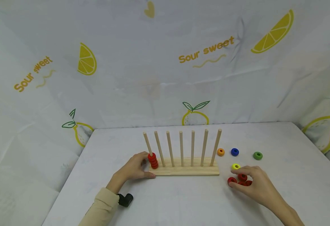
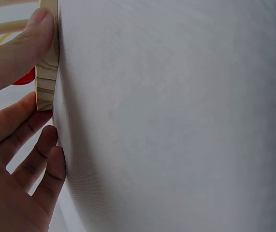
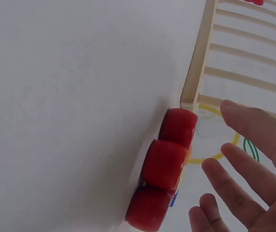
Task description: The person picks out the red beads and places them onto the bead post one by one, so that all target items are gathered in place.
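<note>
Cloth [image 1: 119, 78] printed with yellow lemons and the words "Sour sweet" is hanging across the whole width, behind a white-covered table [image 1: 181, 204]. At the left, a beige sleeve [image 1: 101, 204] is covering a forearm, and a black object [image 1: 126, 200] is sitting beside that wrist (it is too dark to make out in detail). The left hand [image 1: 133, 168] is pinching the near left corner of a wooden stand [image 1: 187, 171]: its thumb is pressing on the front edge, its forefinger is meeting the end, and its other fingers are bending loosely. The stand is resting on the table, its pegs [image 1: 181, 149] pointing up in a row of seven. A stack of red rings [image 1: 153, 160] is circling the foot of the leftmost peg. Near the stand's right end an orange ring [image 1: 220, 152] is lying, then a blue ring [image 1: 235, 152], with a yellow ring [image 1: 235, 166] lying nearer the viewer. Loose red rings [image 1: 232, 180] are clustering in front of the yellow one, while a green ring [image 1: 257, 155] is lying farther back. The right hand [image 1: 259, 186] is hovering over the red cluster, thumb and fingers spreading wide; whether it is touching any ring I cannot tell.
</note>
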A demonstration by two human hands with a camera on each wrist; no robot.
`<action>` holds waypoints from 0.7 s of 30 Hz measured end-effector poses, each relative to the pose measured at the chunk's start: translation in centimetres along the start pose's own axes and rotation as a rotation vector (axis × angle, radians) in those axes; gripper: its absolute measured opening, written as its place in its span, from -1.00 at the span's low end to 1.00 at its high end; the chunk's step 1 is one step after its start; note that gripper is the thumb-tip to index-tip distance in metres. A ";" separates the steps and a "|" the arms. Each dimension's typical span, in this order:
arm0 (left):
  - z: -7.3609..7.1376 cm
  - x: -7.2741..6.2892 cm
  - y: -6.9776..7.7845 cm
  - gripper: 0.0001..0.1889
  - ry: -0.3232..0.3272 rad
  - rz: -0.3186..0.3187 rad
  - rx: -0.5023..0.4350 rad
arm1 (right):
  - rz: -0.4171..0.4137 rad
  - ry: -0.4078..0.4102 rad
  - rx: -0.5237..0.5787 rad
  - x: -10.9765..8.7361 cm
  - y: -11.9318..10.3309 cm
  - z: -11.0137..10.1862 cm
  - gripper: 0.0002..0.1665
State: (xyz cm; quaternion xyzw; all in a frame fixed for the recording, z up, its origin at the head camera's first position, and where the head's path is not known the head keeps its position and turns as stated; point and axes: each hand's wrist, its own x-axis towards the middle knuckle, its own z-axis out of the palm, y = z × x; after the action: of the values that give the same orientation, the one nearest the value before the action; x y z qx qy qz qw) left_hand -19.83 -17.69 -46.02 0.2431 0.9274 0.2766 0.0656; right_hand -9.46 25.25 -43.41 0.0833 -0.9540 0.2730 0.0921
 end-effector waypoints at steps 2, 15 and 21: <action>0.0 0.0 0.0 -0.43 0.000 0.002 0.003 | 0.001 -0.001 -0.012 0.0 0.3 0.2 -0.54; -0.1 -0.1 0.0 -0.43 0.005 0.005 -0.003 | 0.091 -0.115 -0.041 0.3 0.9 1.0 -0.50; -0.1 -0.1 0.0 -0.43 0.000 0.008 -0.009 | 0.103 -0.150 -0.056 0.5 0.8 1.2 -0.54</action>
State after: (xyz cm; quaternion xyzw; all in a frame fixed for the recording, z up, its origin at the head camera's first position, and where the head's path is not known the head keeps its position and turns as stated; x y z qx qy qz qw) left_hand -19.80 -17.77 -45.90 0.2464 0.9253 0.2808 0.0657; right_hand -10.28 25.16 -44.70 0.0519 -0.9684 0.2437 0.0083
